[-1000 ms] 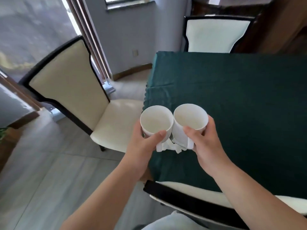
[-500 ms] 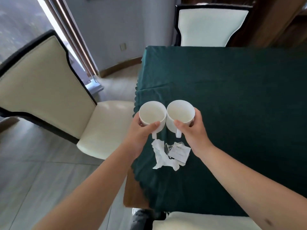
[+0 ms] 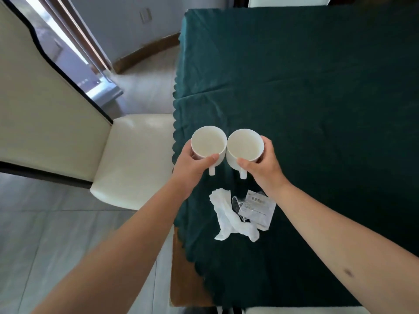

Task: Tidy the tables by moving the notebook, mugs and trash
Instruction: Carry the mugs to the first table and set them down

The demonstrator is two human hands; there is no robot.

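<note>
Two empty white mugs sit side by side near the left edge of the table with the dark green cloth [image 3: 317, 87]. My left hand [image 3: 192, 168] grips the left mug [image 3: 208, 143]; my right hand [image 3: 263, 168] grips the right mug [image 3: 244, 146]. Both handles point toward me. I cannot tell whether the mugs rest on the cloth or hover just above it. Trash lies closer to me on the cloth: a crumpled white tissue [image 3: 229, 218] and a clear plastic wrapper with a paper label [image 3: 258, 209]. No notebook is in view.
A cream chair with a dark frame [image 3: 127, 159] stands left of the table, its seat against the table edge. Another chair back [image 3: 288, 1] shows at the far end, and a chair edge [image 3: 294, 310] at the bottom. Grey tiled floor [image 3: 45, 234] lies to the left.
The view has tilted down and closed in on the table. Both hands with the mugs moved forward over the cloth, uncovering the tissue and wrapper behind them.
</note>
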